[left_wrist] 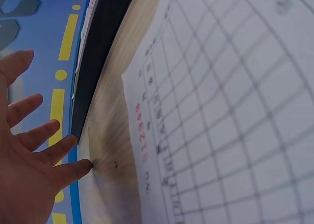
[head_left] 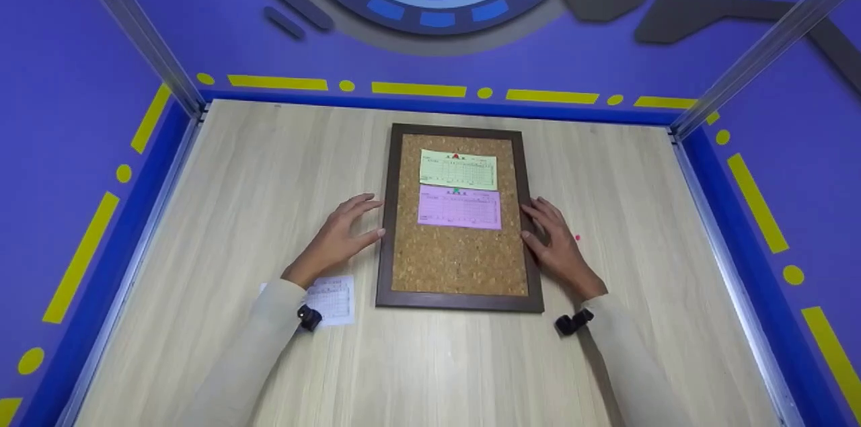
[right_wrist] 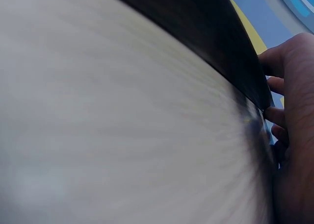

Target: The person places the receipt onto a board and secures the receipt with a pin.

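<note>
A cork board (head_left: 457, 262) in a dark brown frame lies on the table, longer from front to back. Pinned on it are a pale green printed slip (head_left: 459, 173) with a red pin at its top and, below, a purple slip (head_left: 459, 211) with a green pin. My left hand (head_left: 342, 233) stands at the left side of the frame, its fingers spread and thumb tip right at the edge; the left wrist view shows nothing in its grasp. At the opposite side, my right hand (head_left: 555, 242) rests its fingertips against the frame's dark edge (right_wrist: 196, 28), fingers loosely bent.
A white printed slip (head_left: 333, 302) lies on the table, partly under my left forearm in the head view. Just right of my right hand is a small red object (head_left: 578, 237). Blue walls with yellow dashes (head_left: 418, 89) border the wooden table (head_left: 457, 373).
</note>
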A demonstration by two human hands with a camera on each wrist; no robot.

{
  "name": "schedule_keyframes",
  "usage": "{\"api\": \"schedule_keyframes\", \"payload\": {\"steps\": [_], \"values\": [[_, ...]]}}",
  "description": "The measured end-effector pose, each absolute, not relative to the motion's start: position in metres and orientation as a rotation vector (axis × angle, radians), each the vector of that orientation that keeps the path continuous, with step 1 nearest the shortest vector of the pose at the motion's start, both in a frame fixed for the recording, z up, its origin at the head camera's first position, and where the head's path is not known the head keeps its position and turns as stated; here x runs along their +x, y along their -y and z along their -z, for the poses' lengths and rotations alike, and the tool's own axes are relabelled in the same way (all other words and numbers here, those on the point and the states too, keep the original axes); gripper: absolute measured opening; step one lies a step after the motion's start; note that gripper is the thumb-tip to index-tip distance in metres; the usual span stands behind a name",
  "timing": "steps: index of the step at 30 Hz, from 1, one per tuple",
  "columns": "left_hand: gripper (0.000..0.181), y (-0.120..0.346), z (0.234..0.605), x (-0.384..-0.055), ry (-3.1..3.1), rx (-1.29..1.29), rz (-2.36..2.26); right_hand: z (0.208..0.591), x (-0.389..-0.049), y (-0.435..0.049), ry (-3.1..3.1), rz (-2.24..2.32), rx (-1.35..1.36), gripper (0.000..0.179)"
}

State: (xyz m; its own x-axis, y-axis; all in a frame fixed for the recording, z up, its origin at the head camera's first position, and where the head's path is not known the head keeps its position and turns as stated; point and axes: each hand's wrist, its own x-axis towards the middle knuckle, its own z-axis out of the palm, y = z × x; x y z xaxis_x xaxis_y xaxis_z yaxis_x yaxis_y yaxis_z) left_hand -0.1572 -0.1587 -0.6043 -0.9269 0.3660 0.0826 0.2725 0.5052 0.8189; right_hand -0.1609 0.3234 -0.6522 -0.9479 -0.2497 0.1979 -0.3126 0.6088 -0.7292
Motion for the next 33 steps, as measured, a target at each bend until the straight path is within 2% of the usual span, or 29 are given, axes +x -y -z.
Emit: {"api": "schedule_keyframes", "payload": {"steps": [33], "values": [[0.051, 0.200, 0.604, -0.128, -2.675, 0.470, -1.470, 0.649, -0.159, -0.322, 2.786, -1.232, 0.463, 0.052]]}}
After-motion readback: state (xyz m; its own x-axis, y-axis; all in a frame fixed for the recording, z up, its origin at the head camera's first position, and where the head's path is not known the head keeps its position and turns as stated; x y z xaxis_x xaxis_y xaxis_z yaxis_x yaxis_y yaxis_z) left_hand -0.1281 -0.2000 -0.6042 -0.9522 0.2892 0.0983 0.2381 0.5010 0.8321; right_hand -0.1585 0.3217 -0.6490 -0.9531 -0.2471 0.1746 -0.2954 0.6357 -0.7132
